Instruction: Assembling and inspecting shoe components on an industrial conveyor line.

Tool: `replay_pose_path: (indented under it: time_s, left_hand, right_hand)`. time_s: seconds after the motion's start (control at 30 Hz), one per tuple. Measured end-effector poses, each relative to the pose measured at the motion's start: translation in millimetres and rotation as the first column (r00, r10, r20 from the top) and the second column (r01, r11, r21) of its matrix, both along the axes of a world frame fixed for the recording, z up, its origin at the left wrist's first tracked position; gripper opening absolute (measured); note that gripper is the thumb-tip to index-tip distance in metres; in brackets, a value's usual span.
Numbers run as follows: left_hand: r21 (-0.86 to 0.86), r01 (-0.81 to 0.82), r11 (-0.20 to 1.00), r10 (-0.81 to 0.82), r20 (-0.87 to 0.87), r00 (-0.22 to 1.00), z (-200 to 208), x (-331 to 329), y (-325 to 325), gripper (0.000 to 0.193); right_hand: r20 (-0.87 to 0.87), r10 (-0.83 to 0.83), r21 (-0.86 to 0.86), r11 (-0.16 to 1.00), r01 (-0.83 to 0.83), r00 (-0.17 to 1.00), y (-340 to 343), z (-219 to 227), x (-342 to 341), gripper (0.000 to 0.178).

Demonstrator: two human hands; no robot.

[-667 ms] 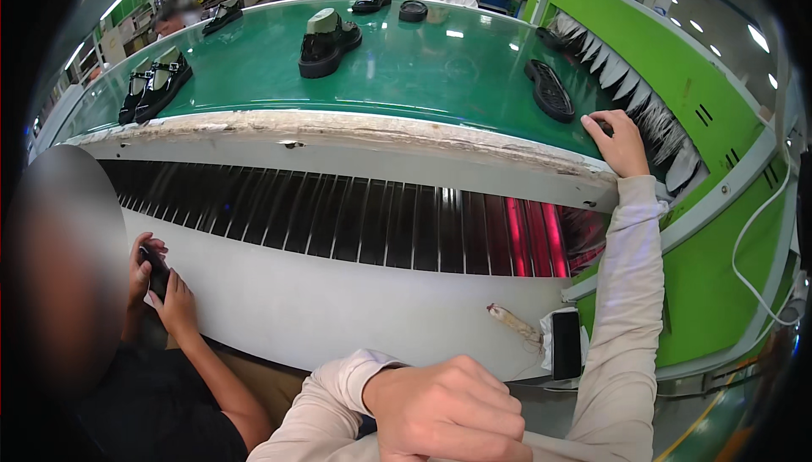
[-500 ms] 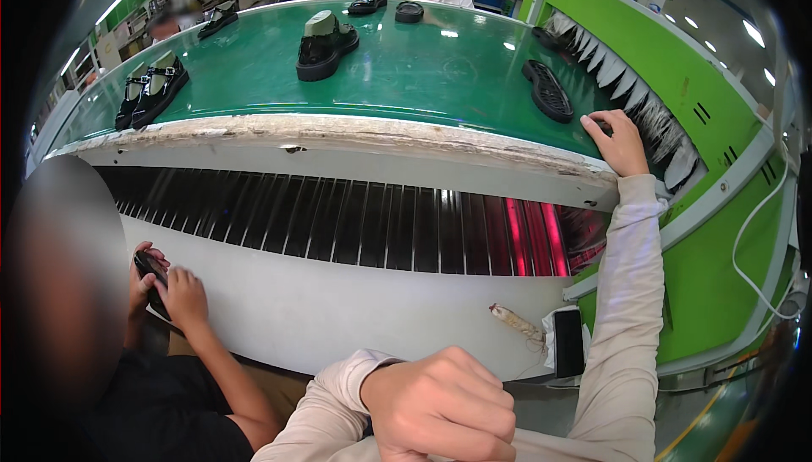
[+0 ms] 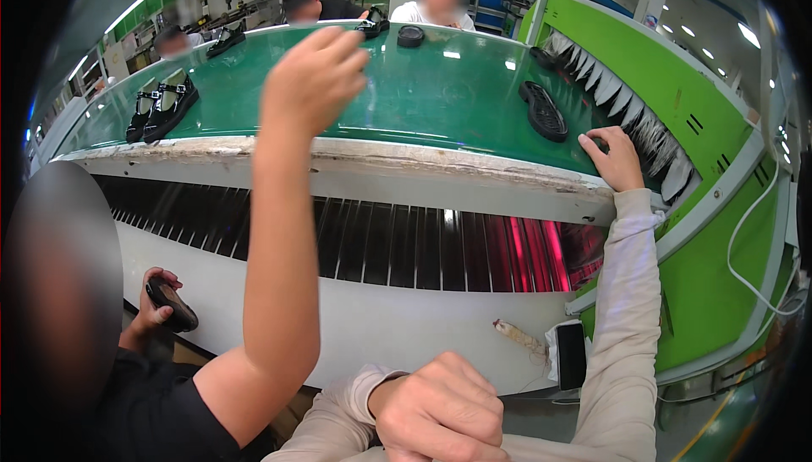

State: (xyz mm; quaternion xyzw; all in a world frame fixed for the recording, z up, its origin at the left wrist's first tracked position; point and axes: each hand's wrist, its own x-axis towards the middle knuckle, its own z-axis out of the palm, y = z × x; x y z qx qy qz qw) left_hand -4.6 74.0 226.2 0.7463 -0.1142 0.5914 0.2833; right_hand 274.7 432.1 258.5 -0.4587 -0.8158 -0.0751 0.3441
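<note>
Right hand (image 3: 612, 159): at the near right edge of the green surface (image 3: 440, 94), touching it; loosely open, thumb apart from the bent fingers.
Left hand (image 3: 440, 411): low and central, before the body; closed, fingers curled in; palm side hidden, so contents could not be told.
Black sole (image 3: 543, 112): lay on the green surface, beyond and left of the right hand, near but not touching.
Black shoes (image 3: 165, 107): paired, standing toward the surface's left end.
Green machine (image 3: 719, 102): to the right, white fringe (image 3: 624, 100) along its opening.
Co-worker's raised hand (image 3: 317, 77): above the green surface; other hand (image 3: 155, 308) gripped a black shoe part (image 3: 172, 304).
White ledge (image 3: 397, 335): phone (image 3: 572, 356) near its right end.
</note>
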Motion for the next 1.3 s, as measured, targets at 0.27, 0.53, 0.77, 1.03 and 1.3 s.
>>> replay_pose_path:
  time_s: [0.27, 0.53, 0.77, 1.03, 1.3]
  left_hand:
    - [-0.05, -0.019, 0.999, 0.02, 0.031, 0.999, 134, -58, 179, 0.03]
    - [-0.081, -0.241, 0.967, 0.241, -0.013, 0.971, 14, 19, 21, 0.023]
    - [-0.006, -0.301, 0.954, 0.301, -0.025, 0.953, -17, 42, -14, 0.018]
    - [0.043, -0.357, 0.933, 0.36, -0.129, 0.924, -21, 66, -22, 0.014]
    - [-0.062, -0.539, 0.84, 0.517, -0.208, 0.83, -36, 75, -37, 0.004]
  right_hand:
    - [0.0, 0.031, 0.083, 0.996, -0.031, 1.0, 4, -3, -5, 0.037]
    - [-0.017, 0.077, 0.163, 0.984, -0.073, 0.997, 10, -6, -1, 0.03]
    - [-0.033, 0.057, 0.141, 0.989, -0.052, 0.998, 3, -10, -8, 0.034]
    - [-0.003, 0.028, 0.098, 0.995, -0.028, 1.0, 17, -13, 3, 0.036]
    - [0.04, 0.08, 0.062, 0.995, -0.082, 0.996, 27, -9, -22, 0.038]
